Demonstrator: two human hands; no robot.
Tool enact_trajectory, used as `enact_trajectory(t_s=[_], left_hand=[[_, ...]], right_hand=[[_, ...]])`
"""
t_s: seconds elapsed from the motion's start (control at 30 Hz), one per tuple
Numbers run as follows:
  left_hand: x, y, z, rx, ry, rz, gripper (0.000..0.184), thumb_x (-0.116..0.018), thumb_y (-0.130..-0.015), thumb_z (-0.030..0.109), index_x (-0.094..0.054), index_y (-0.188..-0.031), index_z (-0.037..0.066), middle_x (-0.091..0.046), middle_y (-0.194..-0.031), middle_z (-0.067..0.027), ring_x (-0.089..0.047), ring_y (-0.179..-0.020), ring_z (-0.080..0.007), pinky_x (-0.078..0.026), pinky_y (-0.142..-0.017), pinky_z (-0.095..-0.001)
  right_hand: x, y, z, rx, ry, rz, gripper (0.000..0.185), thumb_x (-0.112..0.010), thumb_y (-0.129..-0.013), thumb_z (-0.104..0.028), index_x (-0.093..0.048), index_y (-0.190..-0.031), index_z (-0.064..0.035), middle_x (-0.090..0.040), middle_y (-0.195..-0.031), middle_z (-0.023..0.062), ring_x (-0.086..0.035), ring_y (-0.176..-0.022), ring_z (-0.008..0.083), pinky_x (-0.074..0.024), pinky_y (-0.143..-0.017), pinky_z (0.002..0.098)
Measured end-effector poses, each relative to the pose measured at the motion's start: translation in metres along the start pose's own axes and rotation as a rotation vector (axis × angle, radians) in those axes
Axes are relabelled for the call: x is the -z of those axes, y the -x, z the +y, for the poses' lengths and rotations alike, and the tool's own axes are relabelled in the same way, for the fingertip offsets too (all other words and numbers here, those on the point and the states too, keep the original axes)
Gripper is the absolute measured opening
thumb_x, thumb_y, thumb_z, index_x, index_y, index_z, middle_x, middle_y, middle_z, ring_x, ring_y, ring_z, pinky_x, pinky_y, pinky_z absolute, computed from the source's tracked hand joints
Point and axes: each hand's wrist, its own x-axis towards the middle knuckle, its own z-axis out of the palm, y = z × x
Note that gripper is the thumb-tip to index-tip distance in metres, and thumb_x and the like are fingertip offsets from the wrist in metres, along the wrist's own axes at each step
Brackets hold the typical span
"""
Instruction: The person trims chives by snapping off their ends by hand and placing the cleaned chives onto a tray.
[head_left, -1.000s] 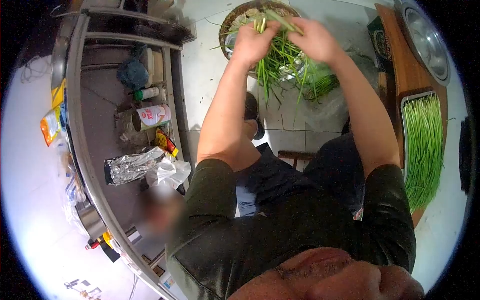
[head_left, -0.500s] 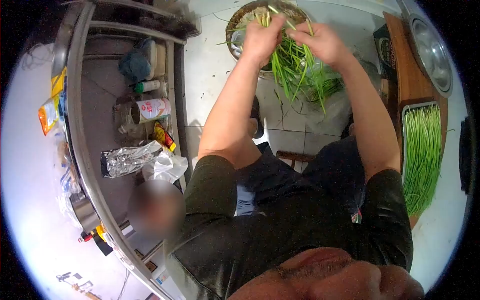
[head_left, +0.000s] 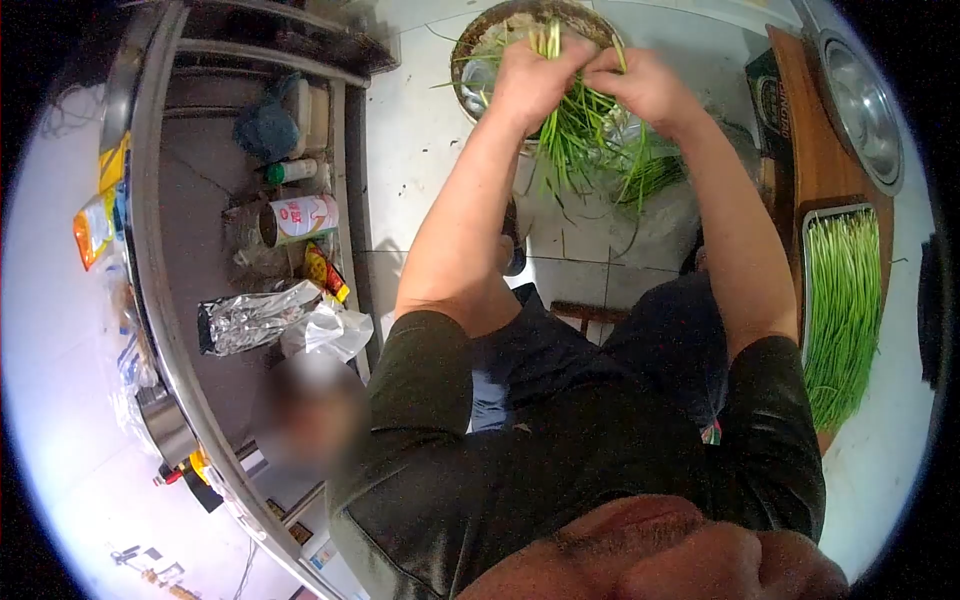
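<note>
Head view: green stalks [head_left: 572,135] droop over the near edge of the round basin [head_left: 457,72]. Left hand [head_left: 538,84] closed round a bunch, right hand [head_left: 648,88] pinching some. Probably light, floppy, easily bruised; best held by the firmer pale ends.

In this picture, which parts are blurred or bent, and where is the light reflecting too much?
Head view: the lens bows the shelf frame and blackens the corners; a round patch at lower left is blurred out; both hands look slightly soft; highlights shine on the foil bag and metal basin.
</note>
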Motion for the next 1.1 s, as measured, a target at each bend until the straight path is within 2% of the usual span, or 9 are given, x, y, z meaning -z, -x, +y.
enact_trajectory(t_s=[0.07, 0.2, 0.27, 0.4, 0.43, 0.53, 0.73, 0.83, 1.1], left_hand=[[-0.005, 0.003, 0.004, -0.119, -0.048, -0.047, 0.024, -0.074, -0.081, 0.026, -0.07, -0.082, 0.002, -0.063, -0.068, -0.0012, -0.055, -0.059, -0.009, -0.044, -0.052, -0.0279], [-0.005, 0.006, 0.009, -0.017, -0.183, -0.08, 0.021, -0.072, -0.082, 0.023, -0.071, -0.089, 0.004, -0.064, -0.071, 0.0, -0.056, -0.062, -0.0083, -0.046, -0.055, -0.028], [-0.006, 0.008, 0.01, -0.002, -0.065, -0.05, 0.02, -0.07, -0.083, 0.023, -0.07, -0.087, 0.004, -0.062, -0.068, 0.0004, -0.054, -0.059, -0.0082, -0.044, -0.054, -0.0277], [0.004, 0.006, 0.016, 0.046, 0.035, 0.035, 0.019, -0.067, -0.085, 0.022, -0.067, -0.082, 0.004, -0.058, -0.062, 0.0009, -0.051, -0.054, -0.0081, -0.041, -0.05, -0.0274], [0.007, -0.001, 0.005, 0.077, 0.108, 0.038, 0.019, -0.067, -0.086, 0.022, -0.066, -0.08, 0.004, -0.056, -0.06, 0.0006, -0.05, -0.052, -0.0082, -0.039, -0.048, -0.0272], [0.012, -0.005, -0.003, 0.015, 0.109, 0.073, 0.02, -0.067, -0.086, 0.022, -0.065, -0.079, 0.004, -0.056, -0.059, 0.0003, -0.05, -0.052, -0.0083, -0.038, -0.047, -0.0265], [0.011, -0.004, 0.003, 0.013, 0.14, 0.04, 0.019, -0.067, -0.087, 0.02, -0.064, -0.077, 0.004, -0.057, -0.06, 0.0003, -0.05, -0.052, -0.0084, -0.037, -0.047, -0.0257], [0.011, -0.006, -0.001, 0.031, 0.157, 0.04, 0.018, -0.067, -0.085, 0.02, -0.064, -0.077, 0.004, -0.058, -0.061, 0.0004, -0.05, -0.053, -0.0081, -0.037, -0.048, -0.0256], [0.004, 0.008, 0.02, 0.016, -0.279, 0.02, 0.026, -0.069, -0.082, 0.026, -0.069, -0.087, 0.001, -0.065, -0.07, -0.0041, -0.058, -0.065, -0.0114, -0.048, -0.062, -0.0314]], right_hand=[[-0.002, 0.002, 0.0, 0.046, 0.089, 0.028, 0.039, -0.069, -0.077, -0.028, -0.066, -0.102, 0.0013, -0.068, -0.094, 0.0178, -0.064, -0.087, 0.0275, -0.0485, -0.08, 0.0384], [-0.004, -0.001, 0.006, 0.031, 0.338, 0.003, 0.046, -0.069, -0.073, -0.029, -0.064, -0.107, 0.0025, -0.066, -0.106, 0.0208, -0.064, -0.096, 0.0306, -0.0488, -0.085, 0.041], [-0.004, 0.004, 0.0, 0.079, 0.184, -0.018, 0.045, -0.068, -0.076, -0.029, -0.064, -0.108, 0.0028, -0.065, -0.11, 0.0206, -0.063, -0.099, 0.0296, -0.0493, -0.085, 0.0401], [0.005, 0.006, -0.014, 0.135, -0.193, 0.2, 0.03, -0.065, -0.087, -0.021, -0.065, -0.109, -0.0011, -0.066, -0.104, 0.0039, -0.058, -0.087, 0.0136, -0.0451, -0.082, 0.0292], [0.007, 0.001, 0.0, 0.021, -0.277, 0.318, 0.028, -0.064, -0.091, -0.027, -0.067, -0.104, -0.0021, -0.066, -0.102, 0.0011, -0.059, -0.088, 0.0136, -0.0447, -0.083, 0.0287], [0.019, 0.002, 0.007, -0.085, -0.021, 0.344, 0.027, -0.063, -0.092, -0.027, -0.068, -0.099, -0.0014, -0.067, -0.098, -0.0006, -0.059, -0.089, 0.0123, -0.0457, -0.082, 0.0288], [-0.006, 0.003, 0.001, 0.106, -0.104, 0.109, 0.019, -0.062, -0.092, -0.017, -0.066, -0.1, -0.0001, -0.065, -0.089, -0.0002, -0.058, -0.084, 0.0086, -0.0461, -0.078, 0.0247], [-0.002, 0.002, -0.001, 0.045, -0.099, 0.002, 0.018, -0.062, -0.092, -0.013, -0.065, -0.102, 0.0006, -0.066, -0.091, 0.0006, -0.059, -0.085, 0.009, -0.0464, -0.078, 0.0241], [0.005, 0.008, -0.018, 0.006, 0.07, 0.099, 0.027, -0.064, -0.091, -0.02, -0.066, -0.109, 0.001, -0.068, -0.096, 0.0021, -0.06, -0.087, 0.0099, -0.0471, -0.081, 0.0261]])
